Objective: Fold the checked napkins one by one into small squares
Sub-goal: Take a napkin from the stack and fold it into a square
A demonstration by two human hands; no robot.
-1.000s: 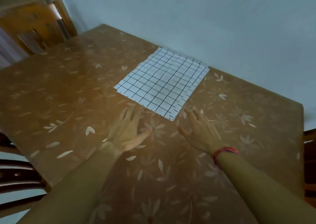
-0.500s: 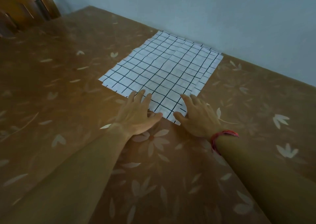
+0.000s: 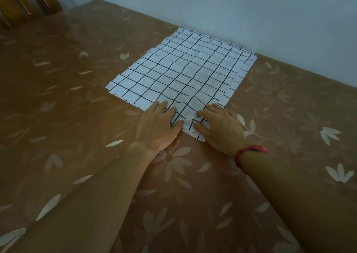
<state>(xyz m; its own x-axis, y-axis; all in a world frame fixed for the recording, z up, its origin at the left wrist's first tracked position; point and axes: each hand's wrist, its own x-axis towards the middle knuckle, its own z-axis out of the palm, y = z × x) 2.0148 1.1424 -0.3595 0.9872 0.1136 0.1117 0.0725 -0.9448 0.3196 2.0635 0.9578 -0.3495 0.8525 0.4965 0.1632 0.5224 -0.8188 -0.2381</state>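
Both hands, left hand (image 3: 157, 126) & right hand (image 3: 220, 125), press flat, fingers spread, on napkins' (image 3: 181, 75) near corner; cloth runs toward upper right.

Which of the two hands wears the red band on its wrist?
The right hand; the left hand has a bare wrist. Both rest on the checked napkins.

Both my forearms reach in from the bottom of the frame and converge toward the centre. My left hand (image 3: 157, 126) lies palm down just left of centre, fingers together and pointing up the frame, thumb angled toward the right. My right hand (image 3: 219, 127) lies palm down just beside it, fingers pointing up and left, thumb tucked low. A red thread band (image 3: 249, 153) circles my right wrist.
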